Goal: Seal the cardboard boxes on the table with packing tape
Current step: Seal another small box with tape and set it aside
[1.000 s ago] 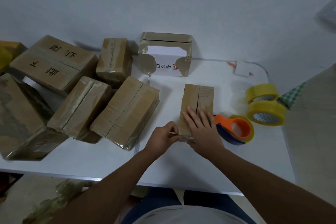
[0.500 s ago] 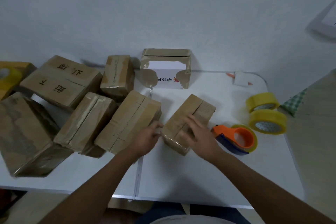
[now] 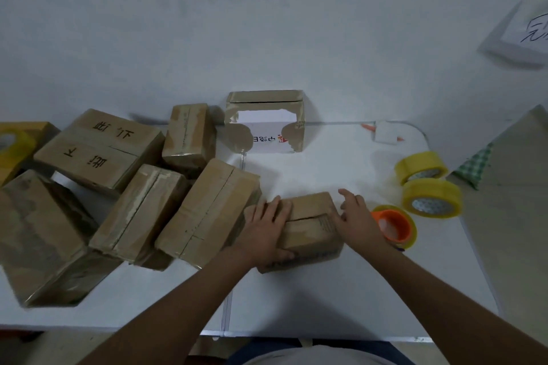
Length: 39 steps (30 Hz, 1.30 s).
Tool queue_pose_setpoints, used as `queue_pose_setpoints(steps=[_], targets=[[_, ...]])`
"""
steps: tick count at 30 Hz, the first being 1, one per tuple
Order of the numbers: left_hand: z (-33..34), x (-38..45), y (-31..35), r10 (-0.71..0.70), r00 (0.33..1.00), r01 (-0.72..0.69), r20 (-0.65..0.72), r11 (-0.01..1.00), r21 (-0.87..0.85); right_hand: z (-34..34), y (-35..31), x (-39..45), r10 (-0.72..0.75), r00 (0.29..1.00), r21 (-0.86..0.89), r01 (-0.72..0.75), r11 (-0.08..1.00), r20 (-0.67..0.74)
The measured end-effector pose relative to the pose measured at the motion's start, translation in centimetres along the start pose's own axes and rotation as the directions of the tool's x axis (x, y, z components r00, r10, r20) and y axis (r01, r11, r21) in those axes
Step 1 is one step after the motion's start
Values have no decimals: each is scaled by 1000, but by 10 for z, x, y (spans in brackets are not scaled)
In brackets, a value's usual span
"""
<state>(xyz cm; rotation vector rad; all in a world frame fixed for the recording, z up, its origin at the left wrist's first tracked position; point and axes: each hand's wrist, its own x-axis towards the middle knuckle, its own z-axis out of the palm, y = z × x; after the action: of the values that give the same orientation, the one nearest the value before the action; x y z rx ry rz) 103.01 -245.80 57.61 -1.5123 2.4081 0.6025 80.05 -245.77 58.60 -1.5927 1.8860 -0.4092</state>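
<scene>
**Small carton in hand, centre of frame**

Item 1. Small cardboard box (image 3: 308,225), lying flat on the white table (image 3: 326,299), just right of centre. Top seam runs roughly left to right; flaps meet along it, and whether tape covers the seam cannot be told from this view.

Item 2. Left hand (image 3: 265,231): fingers laid over the box's left end and top, thumb curled under the near edge, gripping it.

Item 3. Right hand (image 3: 357,221): fingers spread and fairly straight, resting against the box's right end.

Item 4. Orange tape dispenser (image 3: 394,227), just beside the right hand, to its right, loaded with a yellowish roll.

Item 5. Two yellow tape rolls (image 3: 431,198), right of frame, one behind the other, near the table's edge.

Item 6. Cluster of closed cardboard boxes (image 3: 207,210), left half of the frame, lying at mixed angles; the nearest touches or almost touches the held box.

Item 7. Torn open box (image 3: 265,121), upper centre, against the wall, white interior showing.

Item 8. Further yellow tape roll (image 3: 13,142), far left edge.
</scene>
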Motion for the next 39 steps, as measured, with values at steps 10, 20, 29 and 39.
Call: queue_pose_setpoints(steps=[10,20,29,39], targets=[[-14,3,-3,224,940,-198,-256,973,121,18,14,-24,12,998,92,-17,996,63],[23,-14,16,164,974,-167,-157,986,-6,39,13,-43,146,987,219,-157,963,66],[4,2,7,239,960,-222,-148,967,125,0,80,-26,90,960,-98,-119,988,-264],[16,-3,23,183,975,-152,-127,963,223,-16,107,3,225,957,-195,-189,963,183]])
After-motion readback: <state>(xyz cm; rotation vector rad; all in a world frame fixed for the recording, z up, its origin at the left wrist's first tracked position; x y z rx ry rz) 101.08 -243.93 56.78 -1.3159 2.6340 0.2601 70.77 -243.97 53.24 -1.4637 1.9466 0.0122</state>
